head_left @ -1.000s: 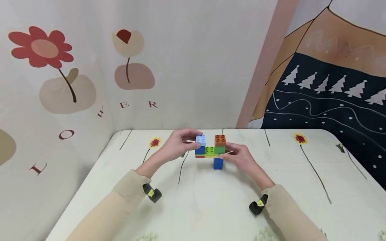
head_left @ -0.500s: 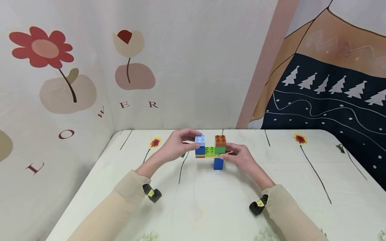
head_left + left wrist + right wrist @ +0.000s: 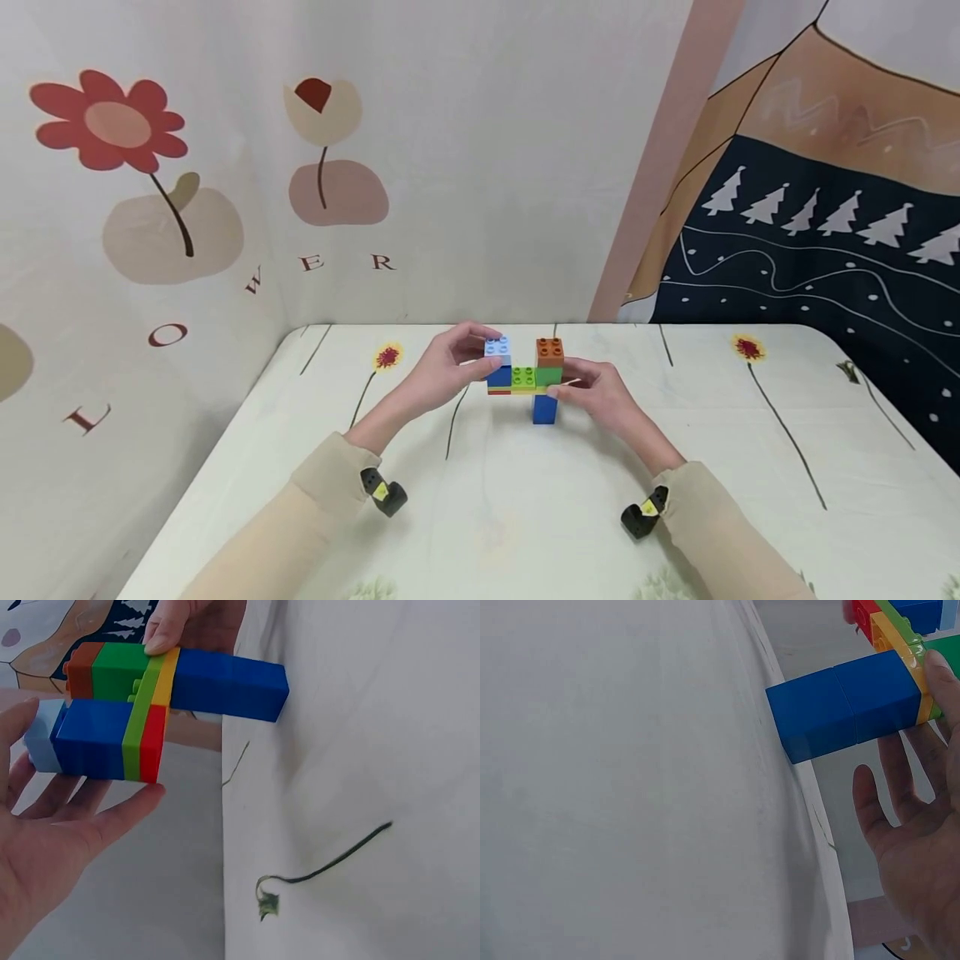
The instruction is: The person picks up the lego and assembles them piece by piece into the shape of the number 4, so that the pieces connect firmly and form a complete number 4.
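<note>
A toy brick structure (image 3: 523,378) stands over the table on a blue pillar (image 3: 544,409) of two stacked bricks. Across the pillar lie yellow, red (image 3: 153,742) and lime green (image 3: 523,377) plates. On the left end, a light blue brick (image 3: 497,350) sits slightly askew on a blue brick (image 3: 94,739). A green brick (image 3: 550,378) topped by an orange-brown brick (image 3: 549,352) makes up the right end. My left hand (image 3: 444,367) pinches the light blue brick, thumb in front. My right hand (image 3: 600,389) grips the right side, its thumb near the green brick and plates.
A pale cloth with printed flowers covers the table (image 3: 495,517). Behind it hangs a printed curtain (image 3: 480,167), close past the table's far edge. Small black wrist cameras (image 3: 384,492) sit at both cuffs.
My left forearm has shifted slightly right and its thumb has moved a little across the light blue brick, which has turned slightly. The right hand keeps its hold on the structure.
</note>
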Demonstrator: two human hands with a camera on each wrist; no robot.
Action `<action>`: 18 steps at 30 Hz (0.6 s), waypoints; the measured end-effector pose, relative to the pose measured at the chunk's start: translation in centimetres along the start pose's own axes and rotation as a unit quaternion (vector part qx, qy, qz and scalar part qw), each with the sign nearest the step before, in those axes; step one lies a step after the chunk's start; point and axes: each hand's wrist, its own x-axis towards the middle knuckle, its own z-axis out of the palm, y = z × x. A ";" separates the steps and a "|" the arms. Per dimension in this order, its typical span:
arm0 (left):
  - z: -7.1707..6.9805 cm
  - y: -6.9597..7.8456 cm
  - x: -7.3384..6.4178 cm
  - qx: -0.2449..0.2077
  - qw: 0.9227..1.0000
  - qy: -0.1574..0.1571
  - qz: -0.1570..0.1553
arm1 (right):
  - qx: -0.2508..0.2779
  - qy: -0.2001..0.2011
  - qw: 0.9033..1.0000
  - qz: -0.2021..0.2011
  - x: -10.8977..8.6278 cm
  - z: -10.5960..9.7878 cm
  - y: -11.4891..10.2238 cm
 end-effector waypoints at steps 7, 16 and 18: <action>0.9 -0.4 0.0 -0.040 0.999 0.011 -0.011 | -0.002 0.001 1.000 -0.002 0.1 0.0 0.1; 1.5 -0.4 -0.3 -0.047 0.998 0.031 0.008 | -0.007 0.003 1.000 0.005 0.1 0.0 0.2; 1.6 -0.4 -0.3 -0.050 0.998 0.033 0.009 | -0.008 0.004 1.000 0.005 0.1 0.0 0.2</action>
